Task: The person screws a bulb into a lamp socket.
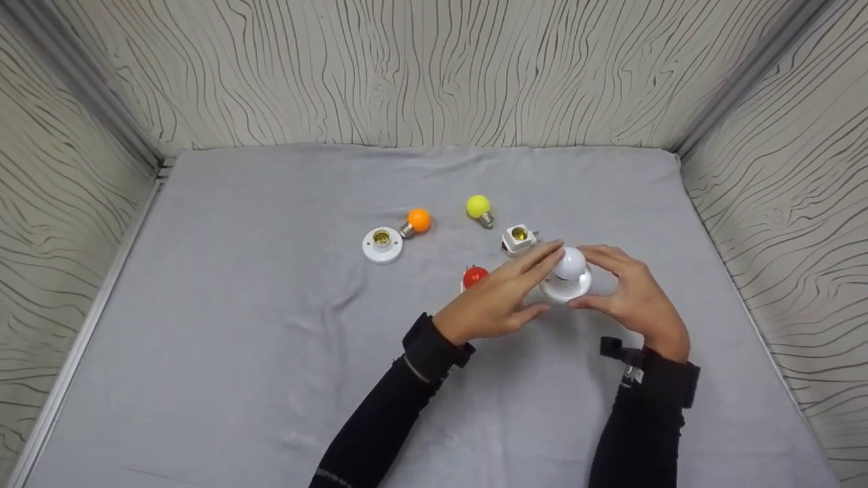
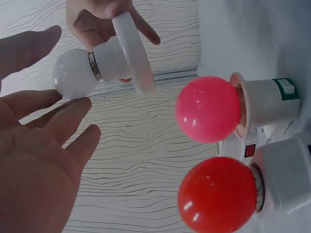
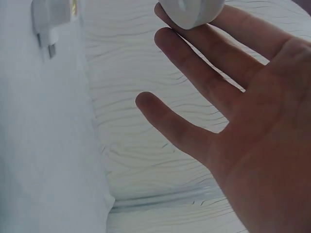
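A white bulb sits in a round white lamp holder, raised off the cloth. My right hand grips the holder by its base, thumb at the near rim and fingers on the far side. Stretched out beside the bulb, the fingers of my left hand have their tips at its glass, while the thumb stays apart from it. In the left wrist view, a pink bulb stands in a white holder near a red bulb in a squarer white socket. My left hand hides the pink bulb in the head view.
Behind the hands lies a square white socket, with a yellow bulb farther back. An orange bulb lies next to a round white lamp holder left of centre. Wood-patterned panels enclose the grey cloth.
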A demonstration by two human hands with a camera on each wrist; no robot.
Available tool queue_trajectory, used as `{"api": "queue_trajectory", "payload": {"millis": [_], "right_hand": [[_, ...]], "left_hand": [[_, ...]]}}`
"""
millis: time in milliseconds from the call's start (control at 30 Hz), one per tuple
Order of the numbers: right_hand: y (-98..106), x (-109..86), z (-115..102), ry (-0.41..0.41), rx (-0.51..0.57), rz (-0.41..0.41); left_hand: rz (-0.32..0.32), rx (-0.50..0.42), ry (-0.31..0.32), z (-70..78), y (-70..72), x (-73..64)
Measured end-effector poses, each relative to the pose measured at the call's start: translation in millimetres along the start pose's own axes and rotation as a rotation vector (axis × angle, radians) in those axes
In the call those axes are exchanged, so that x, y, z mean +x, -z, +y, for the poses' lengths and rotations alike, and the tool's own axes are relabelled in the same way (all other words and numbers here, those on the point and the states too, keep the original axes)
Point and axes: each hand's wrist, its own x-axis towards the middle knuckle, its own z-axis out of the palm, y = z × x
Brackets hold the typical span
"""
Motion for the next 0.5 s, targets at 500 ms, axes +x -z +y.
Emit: {"api": "queue_trajectory", "payload": {"millis": [500], "right_hand": [[-48,14.5,50,-0.09,0.024,-0.172]], "left_hand": [[-0.123,0.491,0.103,-10.8,-36.1,1.6]]}}
